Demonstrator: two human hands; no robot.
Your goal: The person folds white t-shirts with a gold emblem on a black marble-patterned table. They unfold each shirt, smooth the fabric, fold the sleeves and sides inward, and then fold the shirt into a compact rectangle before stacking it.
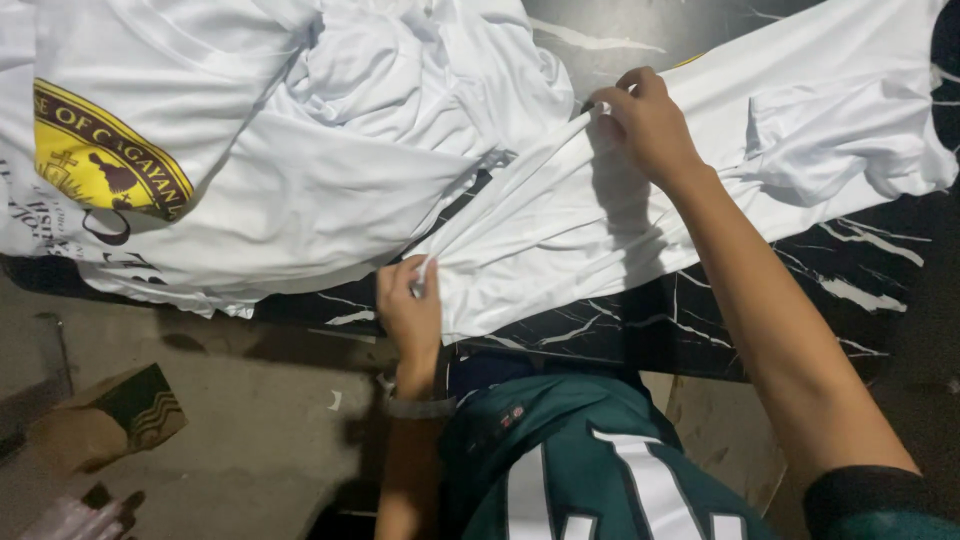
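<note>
Black marble-look table with white veins fills the upper part of the view, seen from above by the person standing at its near edge. Spread across the table lies a white shirt, stretched flat at the middle of the table. The left hand sits at the table's near edge, its fingers curled and pinching a corner of the shirt's edge. The right hand reaches farther across the table, thumb and fingers pressed together on another point of the same edge. Between the two pinches the cloth runs in taut, straight folds, so the grip appears meant to pull that edge into a line. A band circles the left wrist.

Left of the shirt, overlapping it, lies a heap of white garments, crumpled, one bearing a round yellow emblem. Right of the shirt, more of its white cloth bunches near the table's far right side.

Below the table's near edge shows a grey floor with a small cardboard box at the left. The person's green jersey with white stripes fills the lower centre.
</note>
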